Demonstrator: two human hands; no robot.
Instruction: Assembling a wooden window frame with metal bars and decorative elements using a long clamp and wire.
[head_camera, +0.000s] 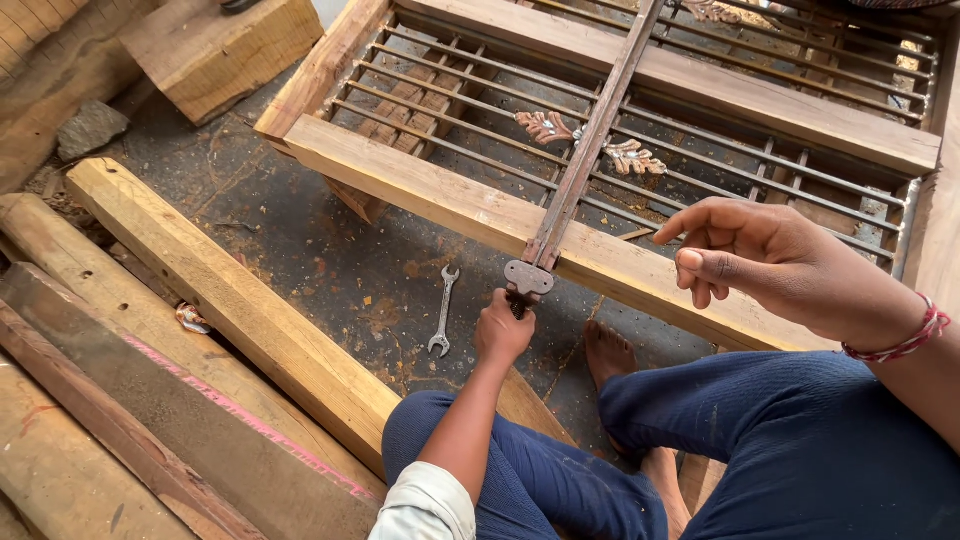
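A wooden window frame (470, 205) with a metal bar grille (470, 120) lies flat on the ground in front of me. A flat vertical metal bar (590, 150) runs down its middle and ends in a small mounting plate (528, 277) on the frame's near rail. My left hand (503, 330) is closed around something just below that plate; what it grips is hidden by the fingers. My right hand (765, 262) hovers above the near rail, holding nothing, fingers loosely curled and index finger pointing left. A red thread bracelet (905, 340) circles its wrist.
A double-ended spanner (443, 312) lies on the dark stone floor left of my left hand. Long timber beams (230, 300) lie at the left. A wood block (225, 45) sits at the top left. My legs in blue trousers (780, 450) and bare foot (607, 355) fill the bottom.
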